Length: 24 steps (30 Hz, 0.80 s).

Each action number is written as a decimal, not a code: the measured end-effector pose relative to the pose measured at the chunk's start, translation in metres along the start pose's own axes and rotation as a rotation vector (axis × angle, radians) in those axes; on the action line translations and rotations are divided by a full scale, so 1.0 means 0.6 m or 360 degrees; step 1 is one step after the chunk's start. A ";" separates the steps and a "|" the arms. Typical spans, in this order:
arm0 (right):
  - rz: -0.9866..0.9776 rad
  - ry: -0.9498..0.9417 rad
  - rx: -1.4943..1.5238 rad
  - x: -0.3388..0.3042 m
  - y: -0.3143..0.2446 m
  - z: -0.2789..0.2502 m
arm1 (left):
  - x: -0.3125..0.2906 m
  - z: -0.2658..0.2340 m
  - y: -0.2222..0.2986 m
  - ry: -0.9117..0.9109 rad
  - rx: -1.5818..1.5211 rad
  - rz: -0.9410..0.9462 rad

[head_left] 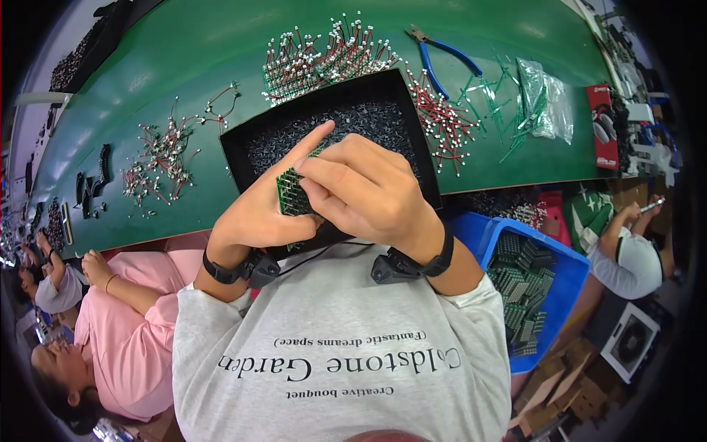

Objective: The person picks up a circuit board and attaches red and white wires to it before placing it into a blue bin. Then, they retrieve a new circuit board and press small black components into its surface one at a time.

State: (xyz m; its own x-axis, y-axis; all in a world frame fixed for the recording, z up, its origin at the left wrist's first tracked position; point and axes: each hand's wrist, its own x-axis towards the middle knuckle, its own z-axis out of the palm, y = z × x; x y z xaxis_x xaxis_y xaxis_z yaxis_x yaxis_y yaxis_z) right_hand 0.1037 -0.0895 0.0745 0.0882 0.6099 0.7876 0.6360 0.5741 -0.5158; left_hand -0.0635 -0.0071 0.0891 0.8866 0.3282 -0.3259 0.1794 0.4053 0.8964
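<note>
Clock centred on the board. Nearest, at abt 6, black wrist straps [436, 254] sit on both wrists. L hand [258, 210] has the green circuit board [289, 197] gripped btwn thumb & fingers, tilted, pin side showing, index finger stretched out past it toward 1. R hand [375, 184] is curled, thumb & index tips pressed together at the board's upper edge; can't tell if a small bit is pinched btwn them.

Board is held up over the near side of a black tray [422, 136] full of loose dark bits [361, 121]. Step in hand looks like fine fingertip work on the board's pins; next move prob. calls for a steady L grip & a precise R pinch, tray kept underneath.

At abt 4, a blue bin [471, 228] w/ stacked boards [515, 269].

Farther, on the green tabletop [199, 62]: red-wire bundle [158, 155] btwn 9 & 10, black strips [94, 184] at 9, wired boards [294, 74] at 12, blue-handled pliers [425, 68] btwn 1 & 2, more red wires [440, 118] at 2, then green strips [492, 99] & a clear bag [556, 110].

Off at 8, a co-worker in pink [132, 324].
</note>
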 end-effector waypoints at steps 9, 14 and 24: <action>0.0089 0.0014 0.0019 0.006 -0.001 -0.023 | 0.006 0.002 -0.002 0.0072 0.0031 0.0189; 0.0152 -0.0105 -0.0092 0.003 0.002 -0.016 | 0.006 -0.006 -0.014 0.0001 -0.0323 0.0273; 0.0024 -0.0142 0.0042 0.010 -0.022 0.023 | 0.008 0.011 -0.015 0.0248 -0.0101 0.0439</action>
State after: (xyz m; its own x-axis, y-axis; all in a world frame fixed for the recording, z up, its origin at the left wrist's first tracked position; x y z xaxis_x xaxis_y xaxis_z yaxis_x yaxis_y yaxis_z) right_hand 0.0854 -0.0860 0.0816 0.0282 0.6639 0.7473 0.6146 0.5781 -0.5367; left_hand -0.0581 -0.0149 0.0813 0.8213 0.5579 -0.1195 -0.0900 0.3335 0.9384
